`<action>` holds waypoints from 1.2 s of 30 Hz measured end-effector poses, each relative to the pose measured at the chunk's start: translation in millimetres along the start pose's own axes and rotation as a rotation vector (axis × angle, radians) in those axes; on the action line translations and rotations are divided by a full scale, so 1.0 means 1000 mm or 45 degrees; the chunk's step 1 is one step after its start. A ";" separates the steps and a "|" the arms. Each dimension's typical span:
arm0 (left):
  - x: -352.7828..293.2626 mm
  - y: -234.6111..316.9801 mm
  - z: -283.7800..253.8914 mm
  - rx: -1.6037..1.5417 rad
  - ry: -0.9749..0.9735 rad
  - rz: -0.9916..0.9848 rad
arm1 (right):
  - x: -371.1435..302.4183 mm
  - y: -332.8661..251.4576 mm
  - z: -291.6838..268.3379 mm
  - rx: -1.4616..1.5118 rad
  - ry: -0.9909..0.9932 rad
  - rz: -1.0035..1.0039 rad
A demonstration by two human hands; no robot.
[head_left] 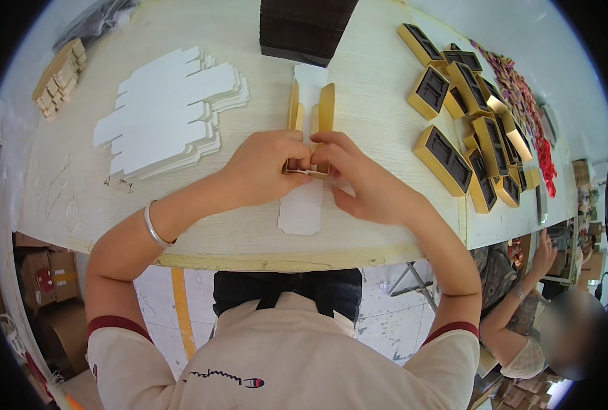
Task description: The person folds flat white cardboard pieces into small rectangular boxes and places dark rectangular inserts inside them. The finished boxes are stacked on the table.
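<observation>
In front of me on the table lies a partly folded cardboard box (pixel 311 82), white inside with gold outer faces. Its two long sides stand up, and a white end flap stretches flat toward me. My left hand (pixel 273 164) grips the near left corner, fingers curled round the folded wall. Across from it, my right hand (pixel 355 174) pinches the near right corner between bent fingers. Both hands meet at the near end of the box, hiding part of the fold there. A stack of flat white box blanks (pixel 167 109) lies to the left.
A tall dark block (pixel 307 31) stands just beyond the box. At the right are several gold boxes with black inserts (pixel 444 160), with a row of red and multicoloured small packets (pixel 522 102) past them. Folded gold pieces (pixel 61 78) sit far left. Another person's arm (pixel 516 307) is at lower right.
</observation>
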State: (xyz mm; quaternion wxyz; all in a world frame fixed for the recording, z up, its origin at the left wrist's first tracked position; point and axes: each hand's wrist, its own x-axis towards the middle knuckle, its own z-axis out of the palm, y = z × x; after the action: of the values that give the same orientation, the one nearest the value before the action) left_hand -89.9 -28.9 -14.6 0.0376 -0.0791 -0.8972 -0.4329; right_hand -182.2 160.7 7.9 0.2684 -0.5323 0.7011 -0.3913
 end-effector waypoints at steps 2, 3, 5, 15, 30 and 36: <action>-0.002 -0.001 -0.006 -0.106 -0.024 -0.111 | -0.012 -0.006 0.000 -0.396 -0.021 -0.144; -0.002 -0.001 -0.010 -0.158 -0.036 -0.167 | -0.014 -0.008 0.000 -0.592 -0.031 -0.218; 0.002 0.001 -0.014 -0.202 -0.063 -0.209 | -0.011 -0.004 0.001 -0.772 0.074 -0.394; 0.003 -0.006 -0.024 -0.893 -0.327 -0.274 | 0.000 0.026 -0.001 -0.079 0.158 -0.235; -0.013 0.012 0.002 0.021 0.123 0.059 | 0.005 0.010 0.014 -0.915 0.487 -0.555; -0.016 0.007 0.005 0.264 0.137 0.223 | 0.006 0.003 0.020 -0.932 0.205 -0.182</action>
State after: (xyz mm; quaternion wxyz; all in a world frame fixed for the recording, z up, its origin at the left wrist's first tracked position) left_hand -72.6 -22.1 -14.7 0.1312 -0.1295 -0.9235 -0.3365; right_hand -169.6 149.6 -5.1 -0.0232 -0.6079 0.7745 -0.1733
